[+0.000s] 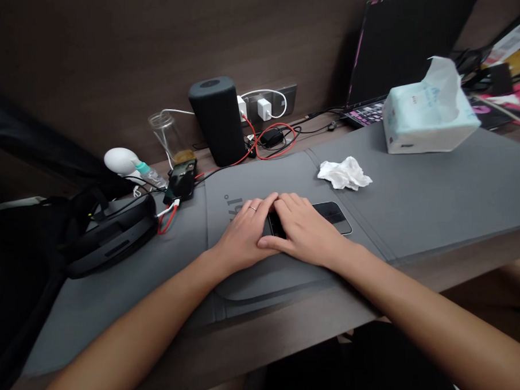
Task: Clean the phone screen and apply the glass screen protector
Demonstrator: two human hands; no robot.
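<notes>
A black smartphone (pixel 332 216) lies flat on the grey desk mat (pixel 415 194), screen dark. My right hand (pixel 304 230) rests palm down over the phone's left half, fingers stretched out and close together. My left hand (pixel 244 233), a ring on one finger, lies flat beside it, fingertips meeting those of the right hand at the phone's left end. Neither hand grips anything. A crumpled white tissue (pixel 344 173) sits just beyond the phone.
A tissue pack (pixel 429 116) and an open laptop (pixel 408 39) stand at the back right. A black cylinder speaker (pixel 217 121), wall chargers with red and white cables (pixel 260 111), a glass jar (pixel 169 136), a second phone (pixel 182 180) and a black headset (pixel 110 236) crowd the left.
</notes>
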